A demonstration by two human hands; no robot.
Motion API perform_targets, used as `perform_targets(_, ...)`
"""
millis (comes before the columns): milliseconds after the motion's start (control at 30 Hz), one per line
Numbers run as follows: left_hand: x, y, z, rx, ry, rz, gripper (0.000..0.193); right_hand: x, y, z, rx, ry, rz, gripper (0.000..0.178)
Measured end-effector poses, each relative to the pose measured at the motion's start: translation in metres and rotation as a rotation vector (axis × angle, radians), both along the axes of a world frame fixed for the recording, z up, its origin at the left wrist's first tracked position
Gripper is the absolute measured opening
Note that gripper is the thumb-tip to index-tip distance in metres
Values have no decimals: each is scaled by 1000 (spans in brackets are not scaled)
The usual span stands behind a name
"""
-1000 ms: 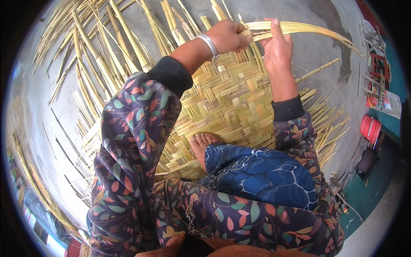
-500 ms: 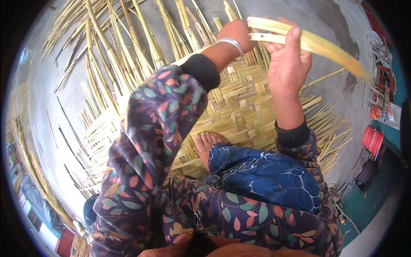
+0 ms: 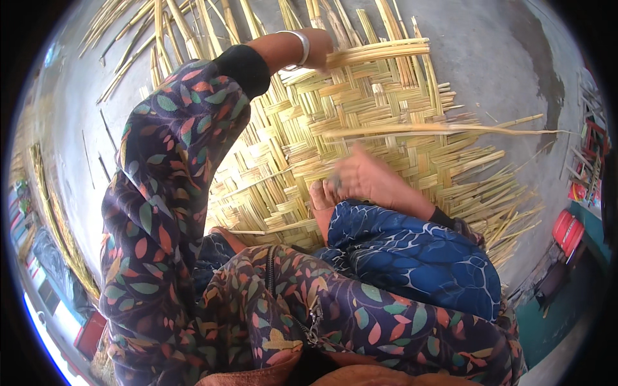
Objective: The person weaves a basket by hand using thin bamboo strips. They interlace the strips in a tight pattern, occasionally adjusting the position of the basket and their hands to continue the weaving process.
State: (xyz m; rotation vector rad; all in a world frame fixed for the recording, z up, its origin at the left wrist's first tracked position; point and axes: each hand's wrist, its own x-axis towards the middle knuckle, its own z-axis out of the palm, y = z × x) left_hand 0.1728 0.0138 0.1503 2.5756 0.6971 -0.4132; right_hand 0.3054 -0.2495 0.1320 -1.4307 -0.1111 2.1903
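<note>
A woven mat of flat yellow-green reed strips (image 3: 380, 151) spreads beneath me. At its far edge my left hand (image 3: 315, 48), with a silver bangle on the wrist, grips the left end of some flattened reed strips (image 3: 383, 53); its fingers are mostly hidden. These strips lie crosswise over the upright reeds. Lower down, my right hand (image 3: 367, 175) is slightly blurred, fingers stretched out and thumb raised, holding nothing. It hovers over the mat beside my bare foot (image 3: 320, 198). A long thin stalk (image 3: 444, 128) crosses the mat beyond this hand.
Unwoven reed stalks (image 3: 187, 32) fan out over the grey concrete floor (image 3: 489, 64) at the far left. A bundle of long stalks (image 3: 61, 219) lies along the left. At the right are a red container (image 3: 568, 231) and wooden frames (image 3: 592, 128).
The reed strips, held up at the far right before, now lie across the mat's far edge. My right hand has let go and come down toward my foot; my left hand has moved left.
</note>
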Motion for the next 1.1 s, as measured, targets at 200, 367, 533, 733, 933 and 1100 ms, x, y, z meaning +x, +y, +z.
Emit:
perform_targets(200, -9, -32, 19, 56, -52, 248, 33, 16, 60, 25, 511, -430, 525, 31)
perform_targets(367, -22, -42, 22, 57, -149, 509, 25, 24, 160, 37, 750, -831, 274, 37)
perform_targets(533, -28, -50, 19, -104, -310, 827, 27, 30, 218, 26, 937, -1220, 741, 48)
perform_targets(733, -27, -64, 1, 75, -514, 935, 32, 41, 249, -5, 974, -1294, 681, 48)
perform_targets(933, -27, -73, -7, 150, -628, 984, 34, 26, 261, 15, 658, -979, 634, 29)
perform_targets(1100, -22, -66, -12, -20, -643, 1035, 35, 41, 255, 0, 703, -742, 455, 22)
